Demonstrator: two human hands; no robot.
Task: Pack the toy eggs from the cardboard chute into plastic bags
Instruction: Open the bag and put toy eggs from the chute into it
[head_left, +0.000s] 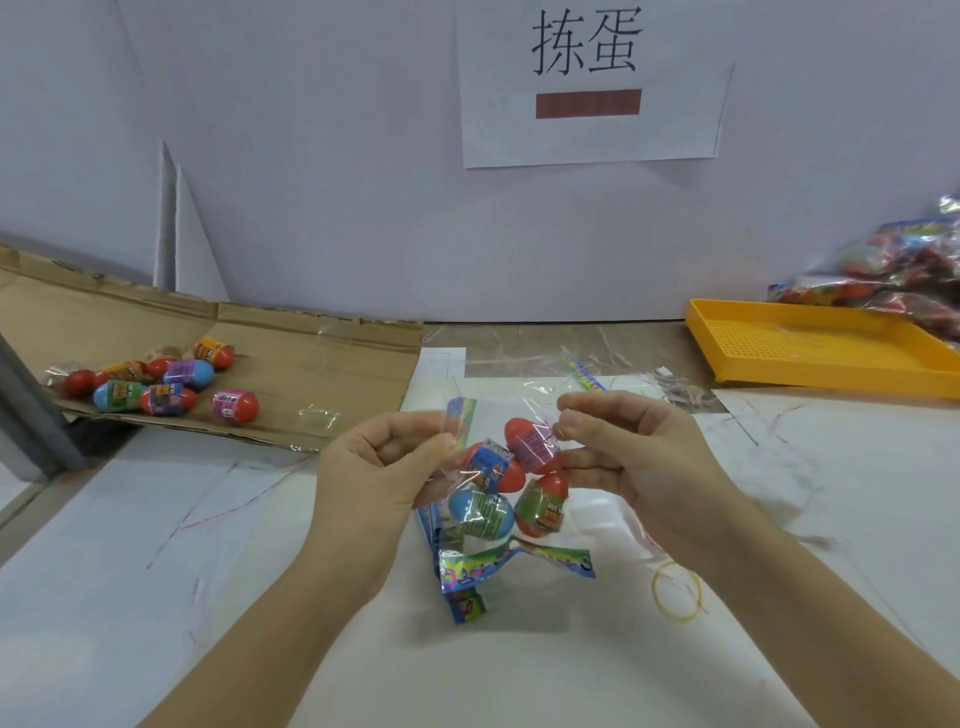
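Note:
A clear plastic bag (488, 525) with colourful printed edges hangs between my hands above the table, with several toy eggs (535, 447) inside it. My left hand (384, 467) pinches the bag's top left edge. My right hand (628, 452) pinches its top right edge. Several more toy eggs (176, 382), red, blue and pink with printed wraps, lie on the flat cardboard chute (291, 358) at the left.
A yellow perforated tray (826, 345) sits at the right, with a heap of filled bags (904, 270) behind it. Empty clear bags (613, 374) lie beyond my hands. A yellow rubber band (678, 597) lies on the table at the right. A paper sign (592, 83) hangs on the wall.

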